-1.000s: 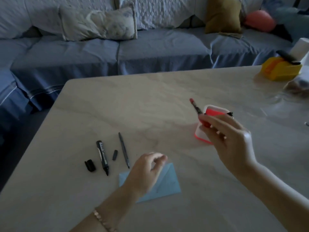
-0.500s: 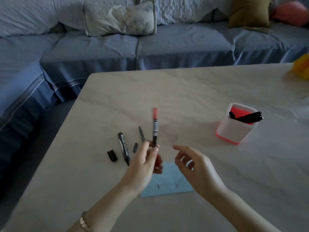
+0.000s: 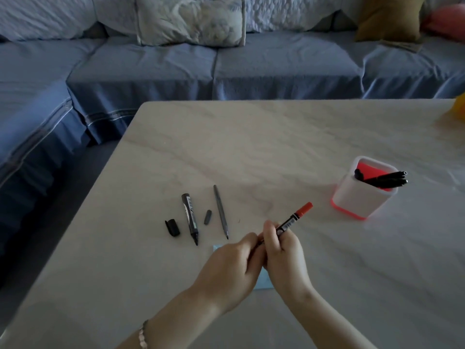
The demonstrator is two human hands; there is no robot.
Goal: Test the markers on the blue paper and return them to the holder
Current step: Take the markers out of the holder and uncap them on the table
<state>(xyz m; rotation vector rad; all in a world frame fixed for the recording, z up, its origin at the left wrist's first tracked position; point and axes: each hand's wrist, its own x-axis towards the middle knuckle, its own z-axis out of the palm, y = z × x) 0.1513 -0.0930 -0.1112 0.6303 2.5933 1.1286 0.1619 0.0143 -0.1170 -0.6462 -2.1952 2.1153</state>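
Over the marble table (image 3: 251,147), left hand (image 3: 231,268) and right hand (image 3: 284,258) grip the red marker (image 3: 294,219); yanked, its cap may fly.

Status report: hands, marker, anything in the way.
Left hand and right hand both grip red-ended marker. Blue paper mostly hidden under them. Loose pens lie left, clear of holder.

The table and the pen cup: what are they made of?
The table looks like polished stone, perhaps marble or a printed copy of it: it is pale, with brownish veins and a soft sheen. The pen cup looks like smooth plastic: matte white walls, rounded corners, and an orange-red base and inside.
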